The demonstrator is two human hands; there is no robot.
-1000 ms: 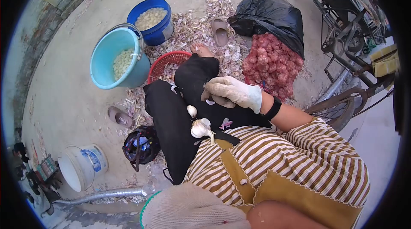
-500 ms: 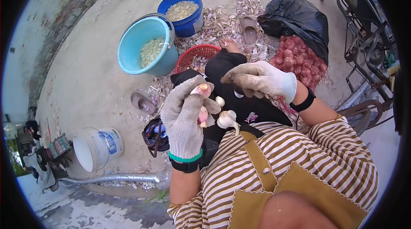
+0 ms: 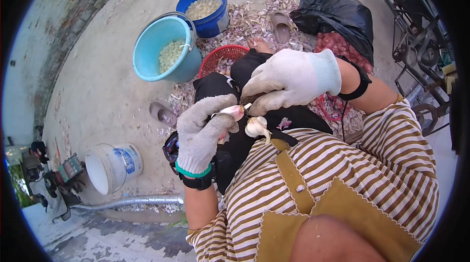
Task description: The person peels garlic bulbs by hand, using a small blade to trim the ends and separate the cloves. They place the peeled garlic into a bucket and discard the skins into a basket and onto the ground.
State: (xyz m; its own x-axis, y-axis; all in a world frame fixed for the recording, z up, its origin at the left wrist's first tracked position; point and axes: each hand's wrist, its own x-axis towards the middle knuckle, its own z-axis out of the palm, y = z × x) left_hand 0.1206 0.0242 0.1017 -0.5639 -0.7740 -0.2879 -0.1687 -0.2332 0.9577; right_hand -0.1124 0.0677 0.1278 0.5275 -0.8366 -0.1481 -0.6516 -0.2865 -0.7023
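My left hand (image 3: pixel 200 130), in a pale knit glove with a green cuff, is closed on a pinkish garlic clove (image 3: pixel 233 112). Part of a second pink piece shows below its thumb. Over the clove's tip, my right hand (image 3: pixel 293 78), also gloved, has its fingers pinched together. A small pale bit shows at those fingertips, but what they grip is hidden. Just below sits a white garlic bulb (image 3: pixel 257 127) with a dry stem, on the dark-trousered lap. A scrap of purple skin (image 3: pixel 284 123) lies to its right.
Ahead stand a light-blue bucket (image 3: pixel 142 51) and a dark-blue bucket (image 3: pixel 213 28), both with peeled cloves. A red basket (image 3: pixel 215 55) is by the knees. Garlic skins (image 3: pixel 245 20) litter the ground. At right are a black bag (image 3: pixel 338 10) and red mesh sack (image 3: pixel 338 44); at left, a white bucket (image 3: pixel 110 169).
My right hand has moved left and down to meet the clove in my left hand. The left hand has turned, and the clove now points right.
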